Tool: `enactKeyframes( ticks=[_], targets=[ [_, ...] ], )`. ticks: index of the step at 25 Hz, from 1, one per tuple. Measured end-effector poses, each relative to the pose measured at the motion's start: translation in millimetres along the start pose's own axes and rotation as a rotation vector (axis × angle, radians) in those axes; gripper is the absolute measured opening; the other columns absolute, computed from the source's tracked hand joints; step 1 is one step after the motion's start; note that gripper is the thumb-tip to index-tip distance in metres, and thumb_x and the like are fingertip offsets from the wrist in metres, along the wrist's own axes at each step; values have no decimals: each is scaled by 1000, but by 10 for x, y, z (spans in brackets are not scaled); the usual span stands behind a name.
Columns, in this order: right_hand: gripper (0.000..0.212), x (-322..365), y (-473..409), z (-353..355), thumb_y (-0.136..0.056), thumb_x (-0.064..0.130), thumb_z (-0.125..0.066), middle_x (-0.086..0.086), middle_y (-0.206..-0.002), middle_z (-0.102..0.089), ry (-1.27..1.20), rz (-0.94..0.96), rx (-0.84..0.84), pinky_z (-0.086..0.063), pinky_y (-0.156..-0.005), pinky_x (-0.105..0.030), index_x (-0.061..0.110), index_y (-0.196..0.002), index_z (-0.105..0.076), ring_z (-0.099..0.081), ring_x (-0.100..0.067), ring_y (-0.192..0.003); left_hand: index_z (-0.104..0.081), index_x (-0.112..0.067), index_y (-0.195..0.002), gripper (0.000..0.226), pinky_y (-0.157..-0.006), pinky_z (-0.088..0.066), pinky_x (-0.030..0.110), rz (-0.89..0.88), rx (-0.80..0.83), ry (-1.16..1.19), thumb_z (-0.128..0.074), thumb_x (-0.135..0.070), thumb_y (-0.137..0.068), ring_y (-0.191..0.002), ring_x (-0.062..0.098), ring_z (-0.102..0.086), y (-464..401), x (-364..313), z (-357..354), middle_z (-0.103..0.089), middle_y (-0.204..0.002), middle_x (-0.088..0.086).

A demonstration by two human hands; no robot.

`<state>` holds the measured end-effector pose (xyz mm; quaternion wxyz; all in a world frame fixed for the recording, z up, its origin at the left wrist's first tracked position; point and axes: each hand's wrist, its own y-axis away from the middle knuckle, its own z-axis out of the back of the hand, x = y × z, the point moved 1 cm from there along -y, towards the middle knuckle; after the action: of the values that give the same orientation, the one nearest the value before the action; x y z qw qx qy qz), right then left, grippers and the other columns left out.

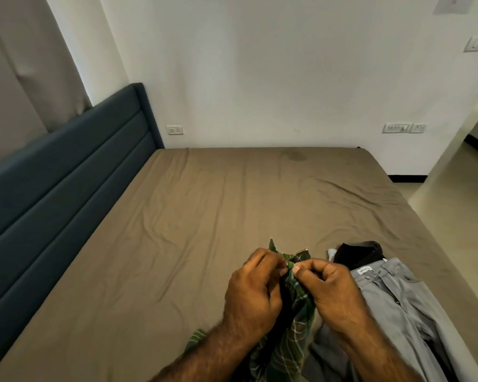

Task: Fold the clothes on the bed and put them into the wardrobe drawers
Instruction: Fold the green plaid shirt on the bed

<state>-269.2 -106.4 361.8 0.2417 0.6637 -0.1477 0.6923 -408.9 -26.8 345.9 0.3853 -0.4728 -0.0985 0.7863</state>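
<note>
I have both hands raised over the bed [177, 216]. My left hand [251, 293] and right hand [334, 293] each pinch the green plaid shirt [295, 321] near its collar, the two grips almost touching. The shirt hangs below them. Just right of my right grip lie grey trousers [392, 293], with a black garment [359, 253] beyond them.

Matt, creased brown cotton-like bed sheet [204, 216]; thin woven green plaid cloth shirt [295, 321]; sturdier matt grey twill trousers [392, 293]; ribbed, padded dark-blue upholstered fabric headboard [66, 172].
</note>
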Motion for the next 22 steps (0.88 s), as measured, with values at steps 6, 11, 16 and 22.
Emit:
enactKeyframes(
  ticks=[6,11,16,22],
  targets=[
    [20,-16,-29,-76,-99,12,-68,-18,-85,-77,-6,-15,24,-57,-90,-65,14,-84,-81,-70,-50,-93,-64,-25,-102,18,-67,-54,32,26,-14,39,-54,-13,-92,-82,6,-62,40,1,74,-63,-93,-14],
    [17,6,63,-63,-100,12,-67,-5,-93,-81,-1,76,81,-62,-89,-52,16,-98,-83,-78,-25,-92,-64,-25,-97,13,-68,-53,30,101,-28,50,-61,-13,-98,-82,6,-61,22,66,50,-61,-91,-16],
    [13,-1,-35,24,-88,5,-79,-6,-86,-80,-56,73,9,-65,-71,-37,16,-91,-84,-78,-28,-84,-71,-23,-92,17,-74,-56,25,283,-52,267,-66,-8,-96,-85,13,-68,-68,8,-54,-69,-87,-11],
    [14,-64,-116,-11,-81,18,-90,6,-84,-77,72,126,-88,-61,-64,-27,29,-85,-81,-75,-12,-75,-71,-1,-100,8,-80,-63,38,788,-7,964,-66,3,-97,-97,38,-75,-88,-26,-213,-76,-103,24]
  ],
)
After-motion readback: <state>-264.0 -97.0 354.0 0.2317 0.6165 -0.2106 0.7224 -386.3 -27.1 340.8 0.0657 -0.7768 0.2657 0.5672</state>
